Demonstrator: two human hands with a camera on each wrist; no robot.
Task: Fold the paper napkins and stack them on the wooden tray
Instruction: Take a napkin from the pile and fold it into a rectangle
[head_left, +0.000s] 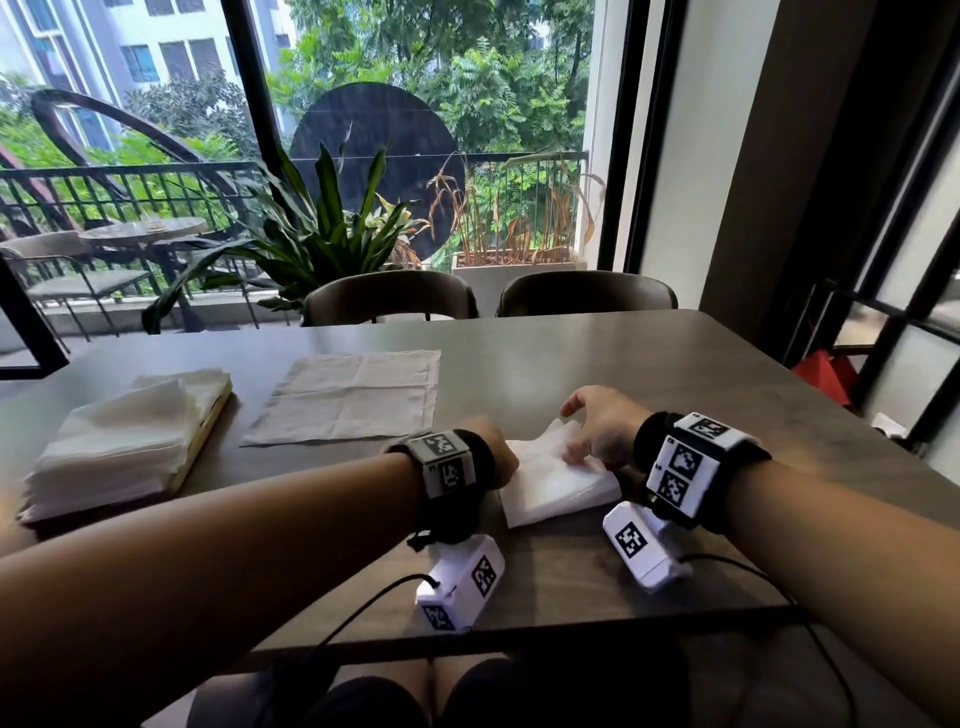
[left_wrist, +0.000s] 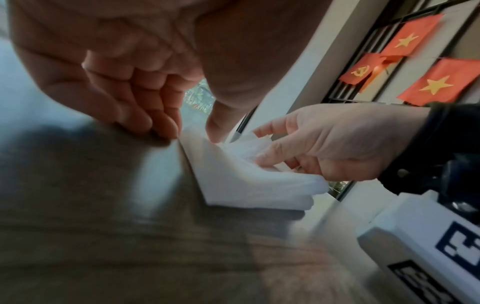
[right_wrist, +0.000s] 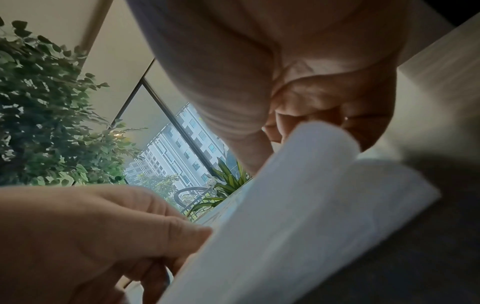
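Note:
A white paper napkin (head_left: 553, 486) lies partly folded near the table's front edge, between my hands. My left hand (head_left: 506, 462) holds its left edge, thumb (left_wrist: 217, 131) on top and curled fingers (left_wrist: 158, 123) at the edge. At the far right corner my right hand (head_left: 576, 441) pinches a raised flap (right_wrist: 324, 142) of the napkin (left_wrist: 246, 185), lifted off the lower layers. A stack of folded white napkins (head_left: 124, 441) sits on the wooden tray (head_left: 208, 434) at the left of the table. A larger grey unfolded napkin (head_left: 353, 395) lies flat behind my hands.
The dark table (head_left: 649, 364) ends in a front edge just under my wrists. Two chairs (head_left: 389, 296) stand at its far side, with a potted plant (head_left: 322, 228) and a window behind. White wrist-camera boxes (head_left: 462, 582) hang below both wrists.

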